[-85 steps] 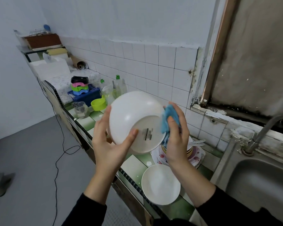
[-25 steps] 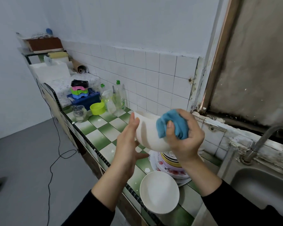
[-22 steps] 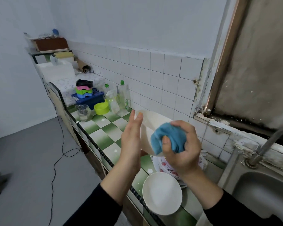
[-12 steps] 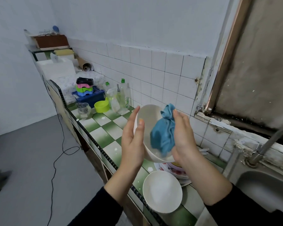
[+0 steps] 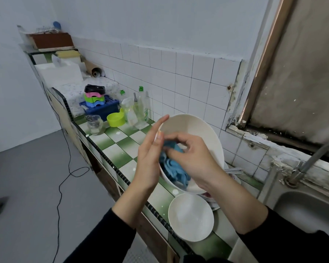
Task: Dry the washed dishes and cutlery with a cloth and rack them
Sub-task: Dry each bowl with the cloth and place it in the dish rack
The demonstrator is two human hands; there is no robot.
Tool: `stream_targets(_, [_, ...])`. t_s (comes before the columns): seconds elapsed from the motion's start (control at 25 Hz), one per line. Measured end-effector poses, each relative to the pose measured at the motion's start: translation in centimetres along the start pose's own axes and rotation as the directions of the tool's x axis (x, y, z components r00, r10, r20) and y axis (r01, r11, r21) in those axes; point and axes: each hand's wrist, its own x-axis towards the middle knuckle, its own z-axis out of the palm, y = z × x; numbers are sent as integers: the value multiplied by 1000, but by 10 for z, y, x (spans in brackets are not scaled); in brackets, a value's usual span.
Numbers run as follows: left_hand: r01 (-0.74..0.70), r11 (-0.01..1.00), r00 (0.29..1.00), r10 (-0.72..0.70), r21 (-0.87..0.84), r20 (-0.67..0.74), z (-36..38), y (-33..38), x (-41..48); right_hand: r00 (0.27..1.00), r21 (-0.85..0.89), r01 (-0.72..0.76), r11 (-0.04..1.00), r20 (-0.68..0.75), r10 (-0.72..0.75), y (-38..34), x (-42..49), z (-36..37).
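A large white bowl (image 5: 195,130) is held up above the counter, its opening tilted toward me. My left hand (image 5: 150,158) supports its left rim with straight fingers. My right hand (image 5: 192,156) is inside the bowl, fingers curled on a bunched blue cloth (image 5: 172,165). Below, a second white bowl (image 5: 190,217) sits on the green-and-white checked counter (image 5: 118,154). A stack of patterned plates (image 5: 213,200) with cutlery (image 5: 234,170) lies behind it, mostly hidden by the held bowl.
A steel sink (image 5: 308,211) with tap (image 5: 308,164) is at the right. Further along the counter stand detergent bottles (image 5: 141,109), a yellow-green cup (image 5: 115,119), a glass jar (image 5: 95,124) and a blue crate (image 5: 101,109) with coloured items. A black cable (image 5: 65,168) trails on the floor.
The bowl has been turned from bottom-up to opening toward me. My right hand with the cloth has moved from the outside into the bowl's inside and sunk lower in it.
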Motion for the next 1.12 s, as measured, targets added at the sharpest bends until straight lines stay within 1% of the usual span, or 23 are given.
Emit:
stream_targets(0.04, [9,1000,1000,-9,-9,-11,-8,-1,4,984,-70,31,997,175,-18,-3,-2,-4])
stream_targets(0.08, [20,999,1000,-21,-27,-20,-15,0,7,937,-191,58,980,350,13,-10,-3,-11])
stream_targets(0.12, [46,997,999,-47,-66,-21,-22,0,9,870,-359,124,925,489,72,-16,-3,-20])
stream_targets(0.16, [76,991,997,-78,-112,-13,-27,-1,10,802,-522,217,825,578,155,-21,-1,-28])
stream_targets(0.2, [96,987,995,-96,-130,2,-30,-2,10,755,-664,309,681,606,248,-22,2,-35])
stream_targets(0.24, [106,987,994,-105,-123,13,-31,-2,10,747,-770,389,505,585,317,-22,5,-40])
stream_targets(0.28, [120,985,993,-118,-120,17,-31,-4,10,778,-842,439,314,531,337,-20,8,-42])
stream_targets(0.32, [149,979,989,-147,-140,23,-31,-5,11,832,-882,449,147,472,290,-18,11,-43])
stream_targets(0.36, [184,968,983,-182,-167,32,-31,-6,12,882,-903,428,49,429,193,-15,13,-42])
stream_targets(0.4, [213,959,977,-205,-188,60,-30,-6,14,918,-918,388,76,393,58,-11,15,-40])
stream_targets(0.44, [230,953,971,-213,-195,104,-28,-7,15,936,-912,351,211,342,-77,-5,18,-36])
stream_targets(0.48, [240,951,965,-211,-195,156,-25,-8,15,938,-851,342,398,289,-190,0,19,-31])
stream_targets(0.52, [240,951,961,-204,-194,185,-21,-9,14,937,-753,343,562,236,-256,4,18,-25])
stream_targets(0.56, [239,951,961,-202,-196,191,-19,-10,14,944,-654,330,680,214,-252,7,15,-18])
stream_targets(0.6, [241,950,962,-207,-199,177,-17,-10,15,956,-586,285,758,235,-178,7,9,-13])
stream_targets(0.64, [250,946,963,-219,-208,158,-17,-11,16,949,-570,240,786,308,-67,6,2,-12])
stream_targets(0.72, [282,937,958,-262,-209,118,-18,-14,19,864,-660,219,719,473,171,-5,-10,-24])
stream_targets(0.76, [308,930,951,-293,-202,103,-17,-18,19,825,-701,230,675,508,247,-11,-15,-36])
stream_targets(0.8, [344,917,939,-331,-204,96,-14,-21,19,809,-722,227,654,513,286,-17,-21,-48])
stream_targets(0.84, [388,899,922,-377,-204,92,-8,-26,16,821,-726,205,656,493,289,-24,-29,-60])
stream_targets(0.96, [491,845,869,-492,-214,50,19,-32,2,919,-678,90,730,339,201,-46,-65,-94])
stream_targets(1.04, [503,821,851,-526,-270,-13,39,-31,-8,984,-599,22,800,156,89,-58,-102,-118])
stream_targets(1.12, [499,797,839,-542,-339,-40,63,-23,-22,998,-507,-18,862,-67,-18,-66,-147,-143])
